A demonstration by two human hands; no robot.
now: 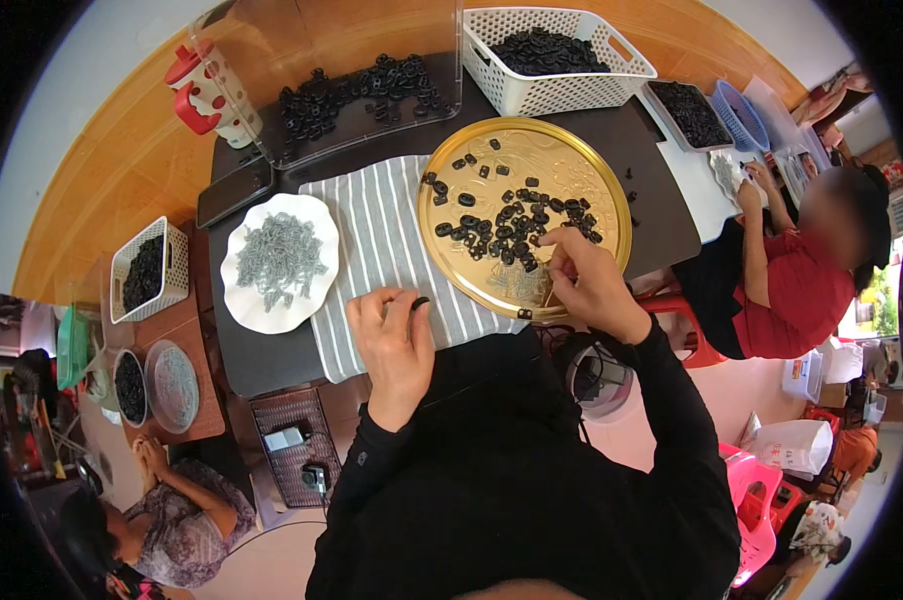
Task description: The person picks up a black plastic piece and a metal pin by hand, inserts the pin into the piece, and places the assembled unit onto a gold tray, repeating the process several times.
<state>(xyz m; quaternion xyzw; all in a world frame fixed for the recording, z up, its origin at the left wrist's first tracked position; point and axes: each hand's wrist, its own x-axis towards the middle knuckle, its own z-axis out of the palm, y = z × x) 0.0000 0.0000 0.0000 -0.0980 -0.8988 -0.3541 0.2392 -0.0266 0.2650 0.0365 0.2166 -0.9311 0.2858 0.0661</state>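
Note:
My left hand [392, 345] is over the grey-and-white striped cloth [367, 210], thumb and forefinger closed on a small black plastic piece [421, 302]. My right hand [594, 282] reaches over the near right part of the round gold tray [452, 145]. Its thumb and fingertips come together beside the pile of small black plastic pieces [512, 228]; what they pinch, if anything, is too small to make out. A few clear small parts [522, 283] lie at the tray's near edge, beside that hand. Left of the cloth, a scalloped white plate [247, 310] holds a heap of clear small parts [280, 255].
Behind the tray stand a white perforated basket [572, 95] of black pieces and a clear bin [362, 135] with more. A red-and-white tumbler [217, 95] and a phone [234, 195] are at the left. Co-workers sit on the right [792, 270] and lower left [187, 515].

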